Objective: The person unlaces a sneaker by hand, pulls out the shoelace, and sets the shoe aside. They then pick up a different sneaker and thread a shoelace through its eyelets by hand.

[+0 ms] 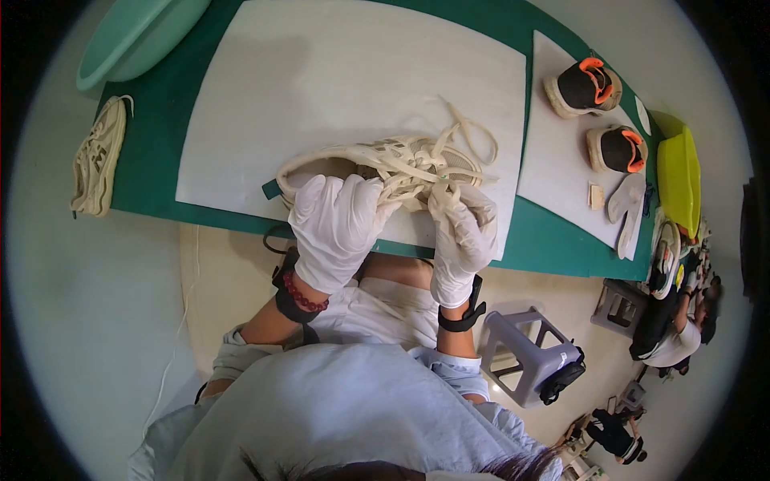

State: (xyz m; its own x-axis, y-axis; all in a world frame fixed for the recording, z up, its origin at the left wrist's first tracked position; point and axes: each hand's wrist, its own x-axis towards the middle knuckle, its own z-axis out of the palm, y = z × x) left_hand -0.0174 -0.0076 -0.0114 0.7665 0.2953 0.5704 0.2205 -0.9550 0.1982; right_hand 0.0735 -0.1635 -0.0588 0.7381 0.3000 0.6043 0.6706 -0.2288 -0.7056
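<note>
A cream-white sneaker [401, 152] lies on its side on a white board [321, 72], its opening to the left and its toe to the right. My left hand [337, 228], in a white glove, grips the shoe's near edge by the opening, fingers curled over it. Also gloved, my right hand [465, 232] is closed with fingertips pinching the shoelace [445, 192] near the toe end of the lacing. A loose loop of lace trails over the board beyond the toe. Part of the shoe's near side is hidden behind my hands.
A second cream sneaker [100, 160] stands at the green table's left edge, below a mint basin [140, 36]. To the right, a second board carries two black-and-orange shoes [584, 86] and insoles [626, 199]. A yellow-green basin [679, 180], a grey stool [525, 353] and other people [678, 341] are further right.
</note>
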